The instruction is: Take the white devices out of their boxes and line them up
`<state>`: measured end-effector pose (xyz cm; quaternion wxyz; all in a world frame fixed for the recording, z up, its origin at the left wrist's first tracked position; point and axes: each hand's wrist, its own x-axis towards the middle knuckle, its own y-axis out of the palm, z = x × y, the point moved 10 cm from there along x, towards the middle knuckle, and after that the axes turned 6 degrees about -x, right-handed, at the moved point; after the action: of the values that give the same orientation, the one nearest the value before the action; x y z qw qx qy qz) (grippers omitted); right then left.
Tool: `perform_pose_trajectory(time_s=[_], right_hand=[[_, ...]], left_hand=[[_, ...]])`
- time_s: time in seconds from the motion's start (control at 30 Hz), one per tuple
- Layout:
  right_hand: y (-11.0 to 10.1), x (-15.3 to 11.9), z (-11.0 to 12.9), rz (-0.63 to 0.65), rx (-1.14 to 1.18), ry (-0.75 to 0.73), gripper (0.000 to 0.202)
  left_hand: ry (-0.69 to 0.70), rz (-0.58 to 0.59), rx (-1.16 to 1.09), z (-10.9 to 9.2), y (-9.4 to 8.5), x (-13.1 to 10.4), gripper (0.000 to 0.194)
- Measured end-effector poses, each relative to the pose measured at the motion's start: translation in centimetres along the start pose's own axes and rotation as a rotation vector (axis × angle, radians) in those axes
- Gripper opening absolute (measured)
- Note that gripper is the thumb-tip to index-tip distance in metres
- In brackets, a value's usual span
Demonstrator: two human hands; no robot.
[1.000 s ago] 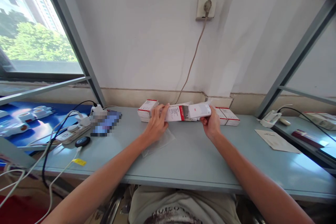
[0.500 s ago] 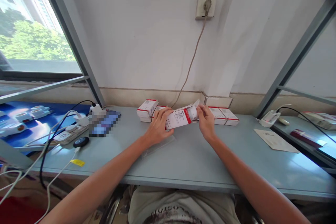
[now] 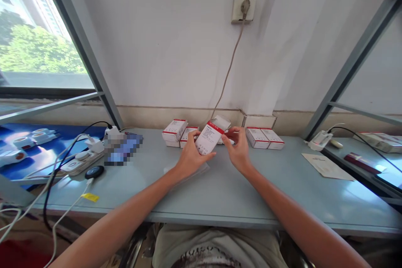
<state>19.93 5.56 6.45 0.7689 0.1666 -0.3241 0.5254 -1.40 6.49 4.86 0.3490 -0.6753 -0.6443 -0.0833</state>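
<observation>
My left hand (image 3: 191, 150) is wrapped round a small white-and-red cardboard box (image 3: 209, 139), held tilted above the desk with its printed face towards me. At the box's upper end a pale flap stands open. Close against the right edge of this box is my right hand (image 3: 237, 147), its fingers bent and a bit of something white showing between them. What that white thing is, I cannot make out. Under my left hand a clear plastic bag (image 3: 201, 169) lies flat on the desk.
White-and-red boxes (image 3: 174, 130) stand at the back left, and a pair of like boxes (image 3: 265, 138) at the back right. Left are a power strip (image 3: 83, 161), cables, a phone (image 3: 124, 148) and a round black device (image 3: 94, 171). A paper sheet (image 3: 326, 166) lies right.
The box has turned from nearly level to steeply tilted, its open end now up. My right hand has shifted left and down from that end; the white wrapped piece there no longer shows plainly.
</observation>
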Motion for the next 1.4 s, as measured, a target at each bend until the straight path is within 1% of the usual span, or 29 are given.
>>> perform_pose_trajectory(time_s=[0.07, 0.1, 0.17, 0.27, 0.33, 0.4, 0.47, 0.57, 0.63, 0.7, 0.77, 0.83, 0.9, 0.97, 1.0, 1.03, 1.1, 1.17, 1.3, 1.33, 1.37, 1.4], right_hand=[[1.5, -0.3, -0.3, 0.127, 0.082, 0.025, 0.033], [1.8, -0.4, -0.2, 0.158, 0.097, 0.02, 0.031], [1.9, -0.5, 0.6, 0.187, 0.062, -0.039, 0.032], [1.6, -0.7, 2.4, 0.204, -0.072, -0.174, 0.03], [1.7, -0.8, 3.2, 0.228, -0.12, -0.22, 0.029], [1.9, -0.9, 3.7, 0.251, -0.126, -0.241, 0.028], [1.8, -0.8, 3.9, 0.23, -0.121, -0.251, 0.026], [0.8, -0.2, 3.3, 0.11, -0.11, -0.19, 0.034], [0.1, 0.1, 2.3, 0.031, -0.072, -0.104, 0.039], [-0.1, 0.3, 1.2, 0.005, 0.023, -0.006, 0.036], [0.2, 0.4, 0.3, 0.027, 0.143, 0.08, 0.028], [0.7, 0.4, -0.1, 0.072, 0.23, 0.134, 0.027], [1.2, 0.3, -0.1, 0.129, 0.26, 0.147, 0.03], [1.8, 0.3, 0.0, 0.202, 0.253, 0.142, 0.022], [2.1, 0.2, 0.1, 0.235, 0.245, 0.135, 0.015], [2.3, 0.2, 0.2, 0.261, 0.236, 0.124, 0.01], [2.5, 0.1, 0.5, 0.292, 0.221, 0.097, 0.006], [2.5, 0.1, 0.8, 0.317, 0.188, 0.06, 0.01], [2.9, -0.5, 2.1, 0.379, 0.06, -0.091, 0.019], [2.9, -0.7, 2.4, 0.371, 0.024, -0.138, 0.019], [2.9, -1.0, 2.6, 0.36, -0.014, -0.181, 0.024], [3.0, -1.3, 2.9, 0.354, -0.057, -0.224, 0.035]], left_hand=[[-0.033, 0.05, -0.068, 0.2, 0.7, -0.2, 0.095], [-0.033, 0.082, -0.114, 0.1, 1.2, -0.3, 0.097], [-0.006, 0.14, -0.211, -0.3, 1.9, -0.5, 0.099], [0.013, 0.197, -0.312, -0.6, 2.4, -0.8, 0.096], [-0.011, 0.222, -0.372, -0.6, 2.7, -1.0, 0.088], [-0.036, 0.233, -0.419, -0.5, 2.8, -1.1, 0.074], [-0.05, 0.232, -0.427, -0.4, 2.8, -1.1, 0.06], [-0.036, 0.221, -0.381, -0.7, 2.8, -1.1, 0.046], [0.001, 0.197, -0.351, -1.1, 2.5, -1.0, 0.042], [0.026, 0.185, -0.33, -1.3, 2.4, -1.1, 0.042], [0.017, 0.179, -0.331, -1.3, 2.3, -1.1, 0.044], [-0.019, 0.176, -0.37, -1.0, 2.4, -1.1, 0.05], [-0.053, 0.163, -0.428, -0.7, 2.3, -1.0, 0.062], [-0.062, 0.154, -0.451, -0.7, 2.2, -1.0, 0.075], [-0.057, 0.154, -0.443, -0.7, 2.2, -1.0, 0.077], [-0.05, 0.159, -0.428, -0.8, 2.2, -1.0, 0.075], [-0.037, 0.174, -0.392, -0.9, 2.3, -1.1, 0.062], [-0.038, 0.172, -0.38, -0.9, 2.3, -1.1, 0.052], [-0.075, 0.149, -0.429, -0.5, 2.2, -1.0, 0.046], [-0.076, 0.13, -0.447, -0.4, 2.0, -0.9, 0.045], [-0.068, 0.093, -0.465, -0.4, 1.6, -0.7, 0.045], [-0.054, 0.042, -0.48, -0.3, 1.1, -0.5, 0.044]])
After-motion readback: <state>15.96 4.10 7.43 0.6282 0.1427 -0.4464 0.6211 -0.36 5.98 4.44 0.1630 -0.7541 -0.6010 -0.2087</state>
